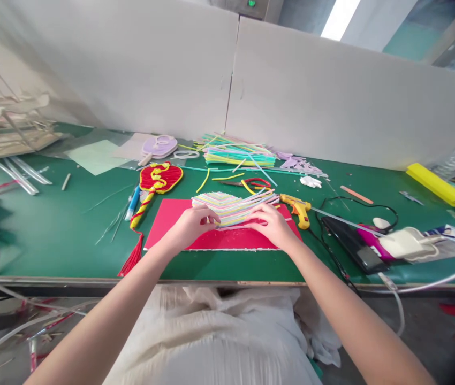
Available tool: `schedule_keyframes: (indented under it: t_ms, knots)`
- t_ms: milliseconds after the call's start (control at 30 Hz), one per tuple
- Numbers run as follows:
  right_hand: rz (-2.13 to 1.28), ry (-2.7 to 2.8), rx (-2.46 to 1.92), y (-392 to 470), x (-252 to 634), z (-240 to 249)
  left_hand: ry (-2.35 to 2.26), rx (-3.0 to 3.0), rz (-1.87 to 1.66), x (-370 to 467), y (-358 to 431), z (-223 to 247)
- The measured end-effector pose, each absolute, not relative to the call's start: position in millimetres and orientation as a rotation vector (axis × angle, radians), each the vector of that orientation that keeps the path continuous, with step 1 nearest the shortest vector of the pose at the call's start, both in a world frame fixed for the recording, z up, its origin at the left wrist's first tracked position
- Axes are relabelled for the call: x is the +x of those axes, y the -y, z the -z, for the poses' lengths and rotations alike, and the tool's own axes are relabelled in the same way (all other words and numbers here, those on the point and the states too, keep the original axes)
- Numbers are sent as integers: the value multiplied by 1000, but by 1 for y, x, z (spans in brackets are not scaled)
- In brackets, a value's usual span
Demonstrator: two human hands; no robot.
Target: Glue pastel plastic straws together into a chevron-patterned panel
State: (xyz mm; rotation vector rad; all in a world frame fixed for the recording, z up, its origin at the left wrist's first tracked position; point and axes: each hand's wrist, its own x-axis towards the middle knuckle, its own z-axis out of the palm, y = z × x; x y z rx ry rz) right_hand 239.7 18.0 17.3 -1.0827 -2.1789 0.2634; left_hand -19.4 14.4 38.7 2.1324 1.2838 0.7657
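Observation:
A striped piece made of pastel strips [231, 207] lies on a red board [227, 240] at the middle of the table. My left hand [197, 222] pinches the piece's lower left edge, fingers curled. On the other side, my right hand [267, 222] has its fingers closed on the strips near the lower right edge. The strips' loose ends fan out above my right hand. A yellow glue gun [297, 208] rests just right of the board, and red-handled scissors [251, 183] lie behind the piece.
A red and yellow fan [160, 177] with a tassel lies left of the board. Behind are a pile of pastel strips [239, 152] and a lilac fan [160, 145]. To the right sit a black device [351, 243], cables and a yellow block [436, 184].

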Motion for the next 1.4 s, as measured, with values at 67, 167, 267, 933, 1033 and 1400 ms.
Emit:
schedule_keyframes:
  t_ms: [67,167,267,933,1033,1400]
  knots:
    - [-265,2232,-1054,-20,238,-17,-1259,2132,-729,-19,-13,-36]
    - [-269,2252,-1040,-20,238,-16,-1229,2126,-733,-16,-8,-30]
    - [-279,2232,-1067,-17,237,-14,-1256,2102,-764,-12,-2,-24]
    - [-7,2357,-913,-28,243,-22,-1443,2212,-762,3,11,-19]
    - [-38,2344,-920,-30,244,-18,-1475,2198,-750,4,11,-19]
    - [-94,2308,-948,-34,245,-11,-1594,2184,-737,-8,14,-24]
